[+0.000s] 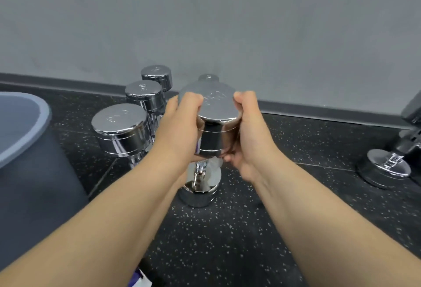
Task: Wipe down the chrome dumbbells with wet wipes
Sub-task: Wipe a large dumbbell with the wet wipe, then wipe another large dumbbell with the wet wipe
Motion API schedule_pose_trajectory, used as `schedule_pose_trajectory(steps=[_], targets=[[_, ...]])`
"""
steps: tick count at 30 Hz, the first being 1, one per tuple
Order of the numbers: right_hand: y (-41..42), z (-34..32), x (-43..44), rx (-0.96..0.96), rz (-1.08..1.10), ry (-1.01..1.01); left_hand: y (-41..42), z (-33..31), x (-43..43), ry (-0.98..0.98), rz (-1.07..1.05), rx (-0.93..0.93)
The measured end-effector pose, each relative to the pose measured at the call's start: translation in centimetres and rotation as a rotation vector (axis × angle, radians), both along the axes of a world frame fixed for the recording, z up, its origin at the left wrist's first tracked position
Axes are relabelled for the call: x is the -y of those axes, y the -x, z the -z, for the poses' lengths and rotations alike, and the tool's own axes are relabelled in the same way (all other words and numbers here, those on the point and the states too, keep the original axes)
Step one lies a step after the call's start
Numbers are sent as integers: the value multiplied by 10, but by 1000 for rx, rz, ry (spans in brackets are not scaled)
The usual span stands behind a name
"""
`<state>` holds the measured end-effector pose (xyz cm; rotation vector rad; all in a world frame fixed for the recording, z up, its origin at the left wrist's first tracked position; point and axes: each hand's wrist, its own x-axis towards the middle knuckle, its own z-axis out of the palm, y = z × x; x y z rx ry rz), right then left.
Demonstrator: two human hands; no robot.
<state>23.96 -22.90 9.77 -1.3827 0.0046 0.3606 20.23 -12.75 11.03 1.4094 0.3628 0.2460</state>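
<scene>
On the black speckled rubber floor, near its wall edge, one upright chrome dumbbell is stood, its top head gripped on either side by the left hand and the right hand, fingers curled round it. Three further chrome dumbbells are ranked upright just beside, leftward.

Chrome dumbbell stands on end; three others upright leftward, possibly another behind.
</scene>
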Motion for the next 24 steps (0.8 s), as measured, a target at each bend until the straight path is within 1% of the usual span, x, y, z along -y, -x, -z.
schedule_pose_trajectory(steps=[2, 6, 10, 13, 15, 18, 20, 21, 23, 24], targets=[[-1, -6, -5, -7, -11, 39, 1, -3, -5, 32, -14, -36], [-9, -14, -20, -91, -44, 134, -10, -8, -22, 92, 20, -139], [-18, -23, -24, -119, -82, 213, -17, -16, -29, 71, 44, -179], [-16, -26, -18, -158, -124, 221, -14, -12, -29, 68, 38, -170], [-9, -26, -12, -154, -125, 243, -8, -11, -26, 52, 14, -167], [4, -26, -3, -71, -61, 316, 3, -12, -23, -16, -65, -162], [14, -26, 8, -34, 9, 274, 13, -18, -20, -123, -120, -173], [20, -28, 15, -21, 7, 229, 19, -21, -17, -233, -145, -177], [34, -33, 35, -20, -16, 150, 39, -23, -4, -546, -185, -165], [43, -36, 47, -28, -21, 107, 53, -25, 5, -697, -196, -92]])
